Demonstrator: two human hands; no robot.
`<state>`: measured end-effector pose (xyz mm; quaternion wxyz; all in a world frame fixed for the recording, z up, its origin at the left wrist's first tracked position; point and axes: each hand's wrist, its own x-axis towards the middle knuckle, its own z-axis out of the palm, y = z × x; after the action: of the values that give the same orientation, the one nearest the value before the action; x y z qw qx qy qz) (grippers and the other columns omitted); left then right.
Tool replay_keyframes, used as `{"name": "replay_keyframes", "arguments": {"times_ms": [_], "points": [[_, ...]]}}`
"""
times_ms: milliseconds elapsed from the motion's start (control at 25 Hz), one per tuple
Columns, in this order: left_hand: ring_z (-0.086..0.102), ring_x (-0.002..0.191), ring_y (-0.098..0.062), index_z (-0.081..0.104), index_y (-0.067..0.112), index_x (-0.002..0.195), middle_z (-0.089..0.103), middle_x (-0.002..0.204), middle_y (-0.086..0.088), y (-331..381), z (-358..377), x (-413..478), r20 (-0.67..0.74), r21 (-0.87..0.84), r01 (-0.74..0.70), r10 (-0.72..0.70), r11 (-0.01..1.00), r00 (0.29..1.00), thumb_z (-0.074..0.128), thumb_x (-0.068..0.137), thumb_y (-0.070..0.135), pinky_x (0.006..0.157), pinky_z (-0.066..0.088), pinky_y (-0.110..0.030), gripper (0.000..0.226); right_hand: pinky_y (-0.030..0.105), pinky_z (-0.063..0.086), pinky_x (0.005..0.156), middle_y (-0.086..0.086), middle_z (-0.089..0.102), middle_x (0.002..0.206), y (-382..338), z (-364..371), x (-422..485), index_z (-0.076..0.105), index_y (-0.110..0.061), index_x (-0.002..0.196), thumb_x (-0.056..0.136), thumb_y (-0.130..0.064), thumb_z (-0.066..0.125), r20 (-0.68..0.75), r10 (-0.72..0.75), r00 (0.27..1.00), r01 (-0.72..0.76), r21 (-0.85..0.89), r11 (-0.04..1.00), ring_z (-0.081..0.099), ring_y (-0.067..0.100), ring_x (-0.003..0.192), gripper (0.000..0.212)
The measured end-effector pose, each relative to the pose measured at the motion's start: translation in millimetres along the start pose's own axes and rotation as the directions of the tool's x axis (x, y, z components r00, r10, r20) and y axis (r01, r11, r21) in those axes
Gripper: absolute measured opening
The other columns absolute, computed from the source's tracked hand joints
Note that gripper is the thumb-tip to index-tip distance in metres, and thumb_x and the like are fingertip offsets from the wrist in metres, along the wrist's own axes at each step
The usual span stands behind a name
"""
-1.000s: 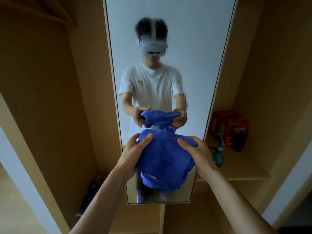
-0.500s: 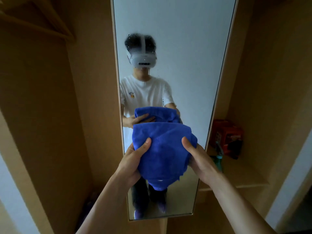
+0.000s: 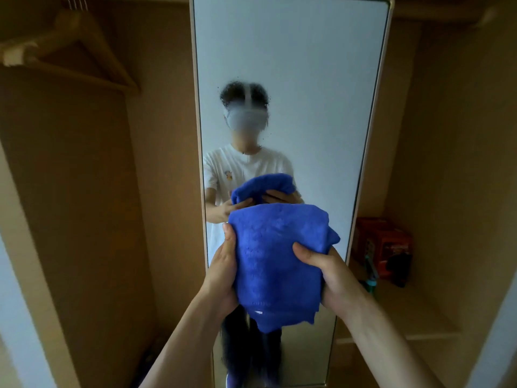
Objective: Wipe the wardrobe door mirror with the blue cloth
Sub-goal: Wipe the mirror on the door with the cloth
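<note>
Left hand [image 3: 223, 273] and right hand [image 3: 330, 273] both grip the bunched blue microfibre cloth [image 3: 277, 253], one on each side. Thumbs lie on its front face; the fingers are hidden behind it.

The cloth is held up in front of the lower half of the tall, pale-framed wardrobe door mirror [image 3: 293, 65]. It looks short of the glass, but contact can't be confirmed from here.

The glass carries a hazy patch of droplets [image 3: 243, 113] above the cloth, about mid-height on the mirror. The rest looks unwiped.

Step, as I read it: gathering the cloth into a pad, with wiping not yet started.

Next move needs:
- the pad flat on the glass
- starting at the wet patch
- overlapping strokes, with even pressure so it doesn't streak

Right of the mirror, a green spray bottle [image 3: 370, 275] and a red carton [image 3: 383, 242] sit on a wooden shelf [image 3: 405, 312]. Left of the mirror and high up hangs a wooden coat hanger [image 3: 70, 46].
</note>
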<state>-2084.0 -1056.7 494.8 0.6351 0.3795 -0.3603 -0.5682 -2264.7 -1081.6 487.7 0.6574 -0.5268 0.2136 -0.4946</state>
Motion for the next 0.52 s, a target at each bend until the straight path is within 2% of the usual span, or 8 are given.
{"name": "replay_keyframes", "arguments": {"times_ms": [40, 120, 200, 280, 360, 400, 440, 520], "points": [[0.075, 0.073, -0.016, 0.064, 0.02, 0.104, 0.071, 0.104, -0.012, -1.2, 9.3, -0.9, -0.024, 0.011, 0.043, -0.043, 0.999, 0.999, 0.05, 0.086, 0.075, 0.061, 0.057, -0.03, 0.06, 0.036, 0.057, 0.088, 0.015, 0.067, 0.13, -2.7, 0.7, 2.2, 0.069, -0.018, 0.123, 0.083, -0.023, 0.079, 0.029, -0.01, 1.0, 0.009, 0.034, 0.999, 0.064, 0.033, 0.12, 0.041], [0.071, 0.078, -0.028, 0.065, 0.008, 0.104, 0.07, 0.099, -0.025, -4.3, 19.7, -2.3, -0.151, -0.026, 0.009, -0.013, 1.0, 0.988, 0.063, 0.08, 0.07, 0.063, 0.054, -0.034, 0.067, 0.041, 0.056, 0.094, 0.019, 0.065, 0.132, -8.2, 1.2, 7.3, 0.067, -0.013, 0.127, 0.086, -0.022, 0.075, 0.069, -0.043, 0.997, 0.038, 0.072, 0.997, 0.062, 0.036, 0.122, 0.042], [0.074, 0.082, -0.019, 0.061, 0.013, 0.116, 0.075, 0.101, -0.016, -1.9, 30.4, 8.2, -0.065, 0.069, -0.029, 0.033, 0.997, 0.997, 0.062, 0.094, 0.053, 0.063, 0.056, -0.029, 0.046, 0.048, 0.051, 0.102, 0.025, 0.062, 0.133, -14.6, 1.3, 13.2, 0.061, -0.005, 0.132, 0.091, -0.019, 0.068, 0.094, -0.08, 0.992, 0.074, 0.064, 0.995, 0.059, 0.041, 0.124, 0.044], [0.067, 0.068, -0.008, 0.055, 0.017, 0.106, 0.07, 0.088, -0.004, -1.5, 36.4, 14.6, -0.068, 0.307, -0.162, 0.191, 0.938, 0.979, 0.064, 0.097, 0.043, 0.059, 0.052, -0.029, 0.028, 0.049, 0.052, 0.1, 0.026, 0.063, 0.13, -22.8, -2.5, 19.7, 0.061, -0.003, 0.131, 0.09, -0.017, 0.068, 0.071, -0.093, 0.993, 0.09, 0.041, 0.995, 0.061, 0.041, 0.121, 0.044], [0.055, 0.056, 0.0, 0.059, 0.017, 0.09, 0.063, 0.071, 0.006, 6.4, 37.1, 25.4, -0.13, 0.536, -0.236, 0.356, 0.811, 0.926, 0.061, 0.097, 0.048, 0.055, 0.045, -0.022, 0.031, 0.052, 0.051, 0.101, 0.024, 0.066, 0.127, -31.2, -9.4, 26.5, 0.062, -0.004, 0.129, 0.085, -0.019, 0.072, 0.015, -0.124, 0.992, 0.124, 0.006, 0.992, 0.063, 0.041, 0.119, 0.048], [0.054, 0.054, 0.003, 0.063, 0.02, 0.085, 0.063, 0.067, 0.011, 11.3, 38.7, 23.4, -0.088, 0.584, -0.263, 0.383, 0.768, 0.92, 0.055, 0.098, 0.053, 0.054, 0.044, -0.019, 0.037, 0.053, 0.049, 0.102, 0.023, 0.067, 0.126, -34.7, -12.8, 29.5, 0.062, -0.005, 0.129, 0.083, -0.02, 0.073, -0.005, -0.147, 0.989, 0.147, -0.014, 0.989, 0.064, 0.04, 0.118, 0.05], [0.059, 0.059, 0.007, 0.068, 0.026, 0.087, 0.068, 0.07, 0.014, 18.2, 46.4, 21.9, -0.021, 0.597, -0.297, 0.384, 0.745, 0.923, 0.049, 0.098, 0.06, 0.057, 0.047, -0.017, 0.041, 0.053, 0.049, 0.101, 0.022, 0.068, 0.125, -38.2, -15.4, 32.6, 0.062, -0.006, 0.129, 0.082, -0.02, 0.074, -0.017, -0.166, 0.986, 0.166, -0.028, 0.986, 0.065, 0.039, 0.116, 0.051], [0.068, 0.088, 0.011, 0.067, 0.041, 0.109, 0.073, 0.096, 0.027, 22.7, 59.5, 14.8, 0.107, 0.558, -0.354, 0.358, 0.75, 0.928, 0.046, 0.09, 0.073, 0.076, 0.055, -0.016, 0.042, 0.054, 0.051, 0.1, 0.019, 0.069, 0.123, -43.6, -16.6, 37.9, 0.062, -0.01, 0.128, 0.08, -0.022, 0.077, -0.037, -0.19, 0.981, 0.188, -0.067, 0.98, 0.068, 0.037, 0.113, 0.052]]}}
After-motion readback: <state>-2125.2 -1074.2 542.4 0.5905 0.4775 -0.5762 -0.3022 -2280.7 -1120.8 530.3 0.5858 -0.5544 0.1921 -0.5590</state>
